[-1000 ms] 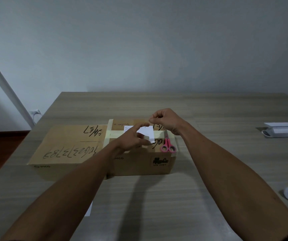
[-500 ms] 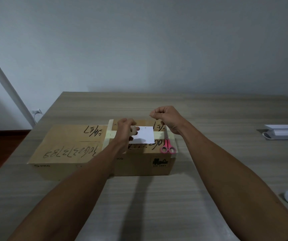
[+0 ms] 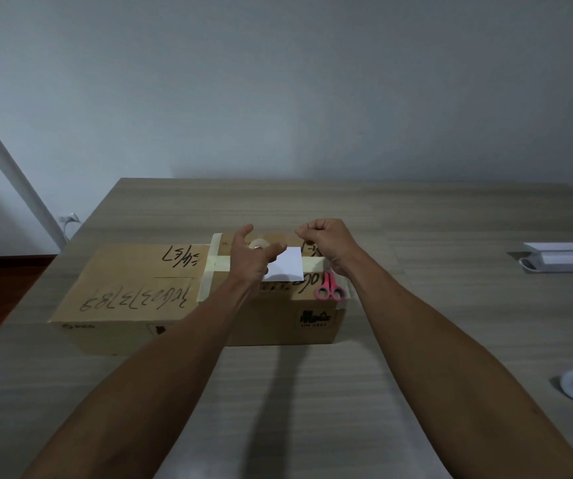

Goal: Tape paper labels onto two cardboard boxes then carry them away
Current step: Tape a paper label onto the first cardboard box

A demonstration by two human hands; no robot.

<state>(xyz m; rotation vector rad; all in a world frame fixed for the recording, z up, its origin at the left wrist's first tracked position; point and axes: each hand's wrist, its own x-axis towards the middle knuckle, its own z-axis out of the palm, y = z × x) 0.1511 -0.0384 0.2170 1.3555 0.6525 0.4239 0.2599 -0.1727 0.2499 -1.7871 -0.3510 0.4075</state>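
While left hand (image 3: pixel 253 262) grips the tape roll (image 3: pixel 258 243), right hand (image 3: pixel 328 242) seemingly pinches tape (image 3: pixel 283 238) above the label (image 3: pixel 287 267)'s edge.

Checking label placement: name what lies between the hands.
Head view: the white paper label, flat on the box, lies between left hand and right hand.

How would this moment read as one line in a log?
phase: taping label | left hand: holds tape roll | right hand: pinches tape strip drawn from roll | paper label: on right box | scissors: on same box
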